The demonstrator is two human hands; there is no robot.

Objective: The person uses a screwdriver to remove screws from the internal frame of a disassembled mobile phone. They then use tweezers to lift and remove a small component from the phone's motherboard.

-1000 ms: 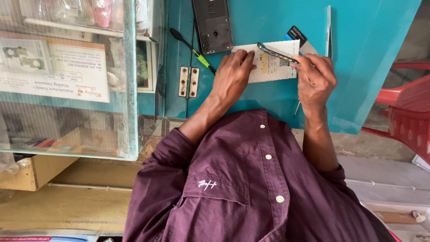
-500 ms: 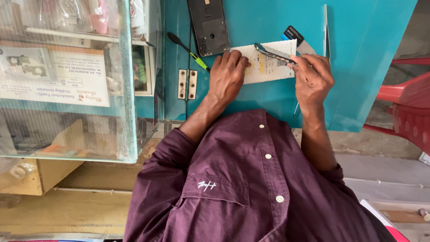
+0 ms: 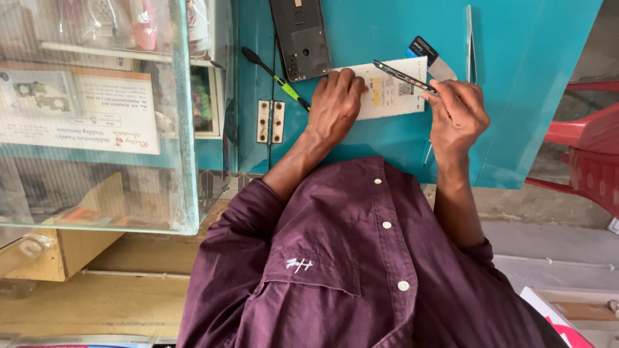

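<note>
Head view — right hand [image 3: 456, 111] pinches the phone frame [image 3: 405, 77] above the white card [image 3: 390, 90], left hand [image 3: 335, 106] flat on it.

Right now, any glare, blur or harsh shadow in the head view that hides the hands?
Head view: even daylight, with no hard shadows on the teal table. Left hand and right hand are sharp, as is the white sheet. Reflections haze the glass cabinet at left, and the red chair is cropped at the frame edge.

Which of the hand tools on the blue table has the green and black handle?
The screwdriver lying just beside the left hand, next to the opened phone. The tweezers at the far side are plain bare metal.
</note>
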